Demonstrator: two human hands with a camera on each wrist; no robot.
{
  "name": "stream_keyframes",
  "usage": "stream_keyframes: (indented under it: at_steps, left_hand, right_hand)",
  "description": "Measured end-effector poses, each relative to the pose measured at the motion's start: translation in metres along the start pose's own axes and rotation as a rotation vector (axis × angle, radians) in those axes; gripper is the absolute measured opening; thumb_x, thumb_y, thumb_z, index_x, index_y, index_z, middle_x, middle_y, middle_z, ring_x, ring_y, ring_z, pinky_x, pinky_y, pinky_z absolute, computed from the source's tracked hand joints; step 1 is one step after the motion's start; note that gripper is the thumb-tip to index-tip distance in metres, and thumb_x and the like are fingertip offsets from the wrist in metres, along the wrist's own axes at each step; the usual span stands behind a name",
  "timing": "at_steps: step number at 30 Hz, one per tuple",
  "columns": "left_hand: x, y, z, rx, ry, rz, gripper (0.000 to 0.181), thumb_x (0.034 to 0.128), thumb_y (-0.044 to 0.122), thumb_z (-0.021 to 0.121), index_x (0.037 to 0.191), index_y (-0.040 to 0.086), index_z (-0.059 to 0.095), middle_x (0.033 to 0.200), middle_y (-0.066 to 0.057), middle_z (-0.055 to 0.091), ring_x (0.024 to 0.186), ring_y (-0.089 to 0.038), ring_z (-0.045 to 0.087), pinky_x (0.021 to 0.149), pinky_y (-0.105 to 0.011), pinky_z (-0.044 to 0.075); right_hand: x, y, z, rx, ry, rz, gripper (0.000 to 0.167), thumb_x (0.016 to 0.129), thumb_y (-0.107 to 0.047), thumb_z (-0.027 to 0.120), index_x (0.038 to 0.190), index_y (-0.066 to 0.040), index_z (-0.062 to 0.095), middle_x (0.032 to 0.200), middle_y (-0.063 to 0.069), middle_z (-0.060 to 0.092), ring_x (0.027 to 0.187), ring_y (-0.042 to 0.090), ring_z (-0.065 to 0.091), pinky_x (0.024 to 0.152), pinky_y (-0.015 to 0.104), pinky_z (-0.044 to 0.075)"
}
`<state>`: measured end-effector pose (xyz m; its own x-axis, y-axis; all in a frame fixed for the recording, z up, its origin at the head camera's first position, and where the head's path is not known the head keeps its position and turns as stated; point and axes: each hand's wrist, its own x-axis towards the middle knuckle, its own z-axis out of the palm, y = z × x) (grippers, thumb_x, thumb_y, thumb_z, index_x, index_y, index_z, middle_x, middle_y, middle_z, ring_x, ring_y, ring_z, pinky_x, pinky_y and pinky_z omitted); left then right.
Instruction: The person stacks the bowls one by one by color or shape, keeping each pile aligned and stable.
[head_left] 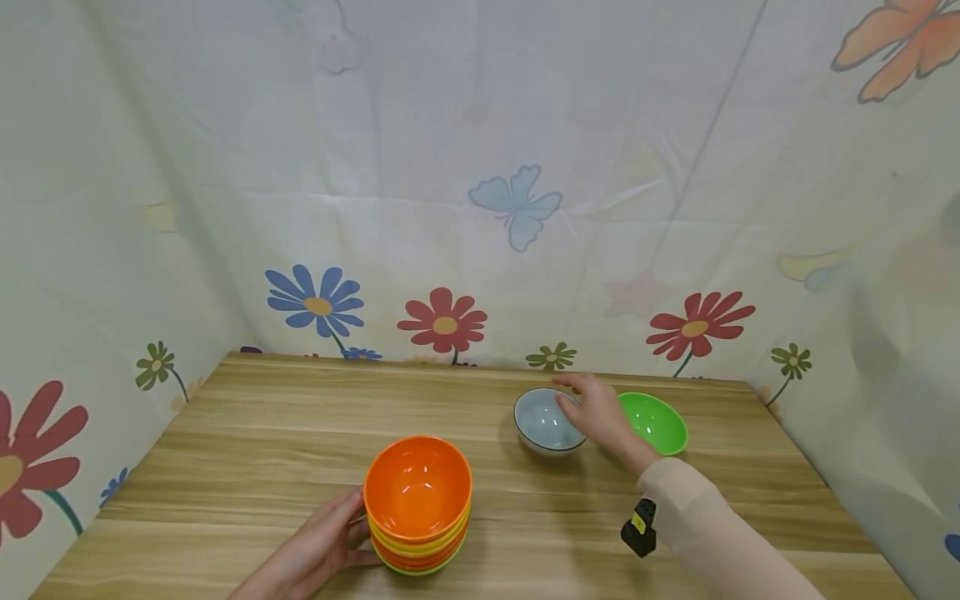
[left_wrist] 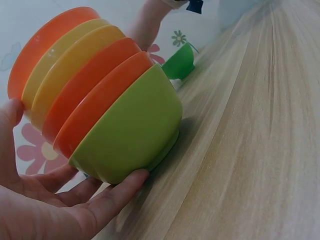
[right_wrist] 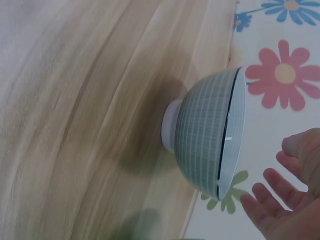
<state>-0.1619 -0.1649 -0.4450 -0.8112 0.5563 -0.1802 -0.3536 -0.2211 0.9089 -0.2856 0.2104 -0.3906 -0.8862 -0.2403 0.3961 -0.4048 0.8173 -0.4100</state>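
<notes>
A stack of nested bowls (head_left: 420, 500) stands on the table near its front, orange on top, yellow and orange in between, light green (left_wrist: 135, 125) at the bottom. My left hand (head_left: 322, 542) touches the stack's left side. In the left wrist view its thumb meets the top orange bowl and its fairly straight fingers rest against the green one. Farther back stands a grey-blue bowl (head_left: 546, 421) with a dark rim line and fine stripes (right_wrist: 205, 130). My right hand (head_left: 600, 412) hovers at its right rim, fingers loosely spread; the right wrist view shows a gap between them.
To the right of the grey-blue bowl is a bright green bowl (head_left: 656, 423), partly behind my right hand. The wood-grain table (head_left: 285, 433) ends at a curtain (head_left: 420, 167) printed with flowers and butterflies. A small black device (head_left: 639, 528) hangs by the right sleeve.
</notes>
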Motion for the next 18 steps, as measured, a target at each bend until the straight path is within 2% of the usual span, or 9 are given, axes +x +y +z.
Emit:
stream_keyframes:
  at_steps: [4,12,18]
  left_hand:
    - [0.0006,-0.0002,0.0001,-0.002,0.009,-0.003,0.050,0.0982,0.042,0.036,0.133,0.007,0.046,0.125,0.003,0.056,0.112,-0.013,0.053,0.093,-0.054,0.043]
    - [0.0006,-0.0011,-0.0002,-0.002,0.022,-0.005,0.050,0.0978,0.042,0.037,0.131,0.007,0.047,0.123,0.003,0.057,0.111,-0.013,0.054,0.092,-0.054,0.043]
    - [0.0005,-0.0010,0.0002,-0.006,0.026,-0.006,0.050,0.0976,0.043,0.037,0.131,0.007,0.047,0.123,0.002,0.057,0.111,-0.014,0.054,0.092,-0.054,0.043]
  right_hand:
    - [-0.0006,0.0028,-0.0040,-0.021,-0.059,0.048,0.030,0.085,-0.012,0.062,0.114,-0.002,0.063,0.113,0.020,0.061,0.100,0.034,0.059,0.082,0.048,0.049]
    - [0.0008,0.0087,-0.0062,-0.068,-0.128,0.107,0.034,0.086,-0.012,0.061,0.118,0.000,0.059,0.117,0.022,0.059,0.101,0.038,0.059,0.082,0.049,0.049]
    - [0.0008,0.0106,-0.0076,-0.101,-0.180,0.151,0.037,0.086,-0.012,0.060,0.118,0.004,0.057,0.114,0.024,0.060,0.104,0.038,0.058,0.085,0.050,0.048]
